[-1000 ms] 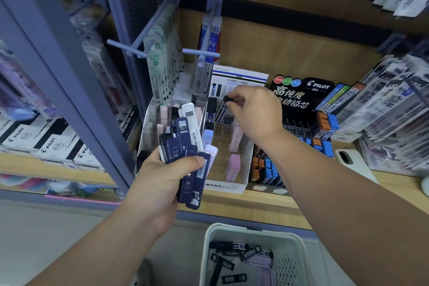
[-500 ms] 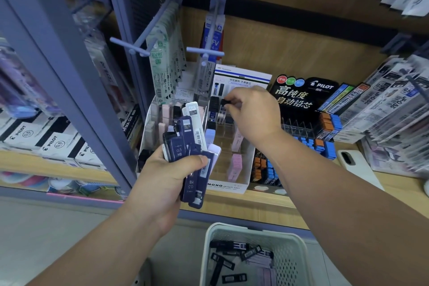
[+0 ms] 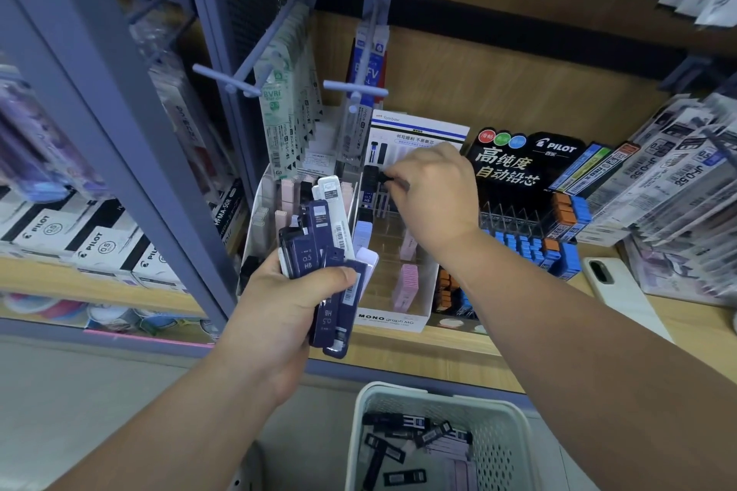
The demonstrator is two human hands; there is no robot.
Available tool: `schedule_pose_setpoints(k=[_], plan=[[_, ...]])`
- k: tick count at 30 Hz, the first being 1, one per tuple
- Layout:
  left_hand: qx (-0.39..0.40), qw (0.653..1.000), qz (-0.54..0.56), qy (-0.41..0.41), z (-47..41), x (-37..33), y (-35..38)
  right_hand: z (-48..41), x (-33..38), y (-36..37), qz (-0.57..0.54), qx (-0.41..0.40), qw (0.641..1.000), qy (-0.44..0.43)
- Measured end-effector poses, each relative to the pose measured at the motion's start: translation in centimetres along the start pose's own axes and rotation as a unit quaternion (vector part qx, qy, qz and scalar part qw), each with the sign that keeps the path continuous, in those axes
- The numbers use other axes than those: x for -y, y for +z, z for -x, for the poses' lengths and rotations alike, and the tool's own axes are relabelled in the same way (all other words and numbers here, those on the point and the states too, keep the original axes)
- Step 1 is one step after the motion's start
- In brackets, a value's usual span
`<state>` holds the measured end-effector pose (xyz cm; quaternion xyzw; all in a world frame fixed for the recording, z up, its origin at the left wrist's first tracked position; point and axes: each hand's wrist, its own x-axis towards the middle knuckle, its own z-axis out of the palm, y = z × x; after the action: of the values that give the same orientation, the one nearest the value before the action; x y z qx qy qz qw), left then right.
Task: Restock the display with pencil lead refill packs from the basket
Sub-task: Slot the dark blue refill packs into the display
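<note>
My left hand (image 3: 287,315) grips a fanned bunch of dark blue and white lead refill packs (image 3: 319,255) in front of the white Mono display box (image 3: 389,321). My right hand (image 3: 432,191) reaches into the back of that display, thumb and finger pinched on the top of one dark lead pack (image 3: 379,177) standing in a rear slot. Pink and pale packs stand in other slots of the display. The white perforated basket (image 3: 399,397) sits below the shelf edge with several more dark packs (image 3: 406,438) lying in it.
A black Pilot lead display (image 3: 518,167) with orange and blue packs stands to the right. Two peg hooks (image 3: 353,88) with hanging refills stick out above the Mono box. A white phone (image 3: 610,283) lies on the wooden shelf. A grey-blue upright post (image 3: 119,124) stands on the left.
My right hand has stayed at the back slot with the dark pack, shifting only slightly. The left hand holds its bunch in about the same place.
</note>
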<state>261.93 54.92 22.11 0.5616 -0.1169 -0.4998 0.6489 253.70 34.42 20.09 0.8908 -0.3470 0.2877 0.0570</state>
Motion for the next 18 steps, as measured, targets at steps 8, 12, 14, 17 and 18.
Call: schedule_pose_setpoints(k=[8,12,14,17,18], plan=[[-0.001,1.0,-0.008,-0.006,-0.1,0.0,-0.1,1.7,-0.2,-0.6,0.058,-0.033,0.998,-0.013],[0.026,0.999,-0.018,-0.014,0.0,0.3,0.2,2.5,1.0,-2.9,-0.121,-0.044,0.991,0.018],[0.046,0.998,-0.023,-0.022,0.1,0.4,0.5,2.6,2.3,-5.2,-0.291,0.027,0.949,0.115],[0.071,0.997,-0.019,-0.031,0.3,0.8,1.0,2.5,3.4,-7.8,-0.483,0.152,0.828,0.238],[0.079,0.996,-0.017,-0.035,0.3,0.9,1.2,2.7,3.4,-8.1,-0.497,0.178,0.813,0.247]])
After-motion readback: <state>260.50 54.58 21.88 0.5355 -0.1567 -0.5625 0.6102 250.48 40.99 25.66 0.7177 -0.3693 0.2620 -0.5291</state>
